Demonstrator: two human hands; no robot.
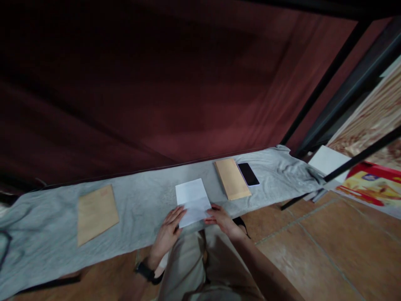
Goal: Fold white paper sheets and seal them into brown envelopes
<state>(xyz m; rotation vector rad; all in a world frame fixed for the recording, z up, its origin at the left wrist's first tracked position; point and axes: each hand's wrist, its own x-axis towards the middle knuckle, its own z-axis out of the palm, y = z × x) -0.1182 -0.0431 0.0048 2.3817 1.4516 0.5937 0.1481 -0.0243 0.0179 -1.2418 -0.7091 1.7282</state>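
Note:
A white sheet of paper, creased across its middle, lies on the grey cloth in front of my lap. My left hand rests at its near left edge, fingers close together and curved over the paper. At the near right edge, my right hand holds the paper between thumb and fingers. Just right of the sheet is a thick stack of brown envelopes, with a dark-screened phone beside it. Farther left, apart from both hands, a single brown envelope lies flat.
The grey cloth covers a long narrow bench. A dark red curtain hangs behind it. Black metal bars slant at the right, near a red and yellow package. Brown floor tiles show below.

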